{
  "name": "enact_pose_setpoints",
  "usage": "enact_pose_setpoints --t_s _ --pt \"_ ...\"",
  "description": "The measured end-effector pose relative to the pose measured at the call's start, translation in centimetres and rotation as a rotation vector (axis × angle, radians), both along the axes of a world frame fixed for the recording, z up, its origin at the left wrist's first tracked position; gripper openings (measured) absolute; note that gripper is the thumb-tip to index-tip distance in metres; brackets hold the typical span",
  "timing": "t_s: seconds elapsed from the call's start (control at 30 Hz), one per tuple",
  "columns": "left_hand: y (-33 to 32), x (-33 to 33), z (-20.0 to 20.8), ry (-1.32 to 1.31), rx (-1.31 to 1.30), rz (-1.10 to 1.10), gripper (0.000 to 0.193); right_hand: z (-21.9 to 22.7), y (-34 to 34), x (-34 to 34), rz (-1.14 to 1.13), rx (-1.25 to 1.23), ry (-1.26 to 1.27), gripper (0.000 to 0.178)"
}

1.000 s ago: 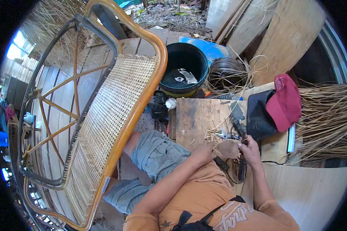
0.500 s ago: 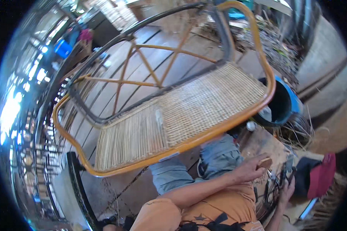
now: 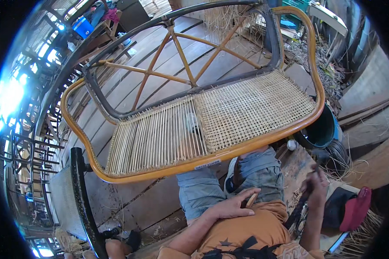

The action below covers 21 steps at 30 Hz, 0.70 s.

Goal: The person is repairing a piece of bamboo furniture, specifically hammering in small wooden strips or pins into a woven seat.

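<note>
Across my lap and knees stands a rattan bench frame (image 3: pixel 250 149) with a varnished golden-brown rim. Its right half is a close cane weave (image 3: pixel 255 110); the left half has parallel cane strands (image 3: pixel 155 138) with gaps between them. My left hand (image 3: pixel 233 206) rests at my belly, fingers closed round a small light-brown piece that looks like wood (image 3: pixel 252 200). On the right, my right hand (image 3: pixel 316 186) is raised beside the wooden board, gripping a dark tool (image 3: pixel 320 159) whose kind is blurred. A black cord or strap (image 3: pixel 297 211) hangs next to that wrist.
A worn wooden board (image 3: pixel 296 166) lies right of my knees, with a blue bucket (image 3: pixel 328 129) and coiled dark strands (image 3: pixel 337 157) beyond it. A black-and-red cloth item (image 3: pixel 354 209) sits at the right. Left stands a black chair frame (image 3: pixel 80 190).
My left hand has moved left from the board to my belly, still holding the small piece. My right hand has risen from among the tools with a dark tool. The view has shifted.
</note>
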<state>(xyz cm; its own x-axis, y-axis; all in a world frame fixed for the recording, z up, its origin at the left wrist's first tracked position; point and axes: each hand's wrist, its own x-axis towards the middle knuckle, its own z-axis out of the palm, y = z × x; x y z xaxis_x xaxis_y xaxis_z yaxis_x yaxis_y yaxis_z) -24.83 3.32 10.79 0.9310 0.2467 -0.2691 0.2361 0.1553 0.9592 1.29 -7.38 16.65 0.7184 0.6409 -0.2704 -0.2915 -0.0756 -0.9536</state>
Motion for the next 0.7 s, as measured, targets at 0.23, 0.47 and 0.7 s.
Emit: enact_pose_setpoints --t_s 0.23,0.47,0.7 --pt "1.5 1.9 -0.7 0.056 -0.172 -0.150 0.082 -8.8 -4.1 -2.3 0.542 -0.353 -0.124 0.029" --pt "10.4 -1.4 5.3 -0.161 -0.181 0.308 0.086 5.9 9.1 -2.0 0.431 0.026 0.063 0.042" --pt "28.3 -2.7 4.8 0.126 0.518 0.796 0.073 -1.1 8.1 -5.9 0.683 -0.151 0.579 0.047"
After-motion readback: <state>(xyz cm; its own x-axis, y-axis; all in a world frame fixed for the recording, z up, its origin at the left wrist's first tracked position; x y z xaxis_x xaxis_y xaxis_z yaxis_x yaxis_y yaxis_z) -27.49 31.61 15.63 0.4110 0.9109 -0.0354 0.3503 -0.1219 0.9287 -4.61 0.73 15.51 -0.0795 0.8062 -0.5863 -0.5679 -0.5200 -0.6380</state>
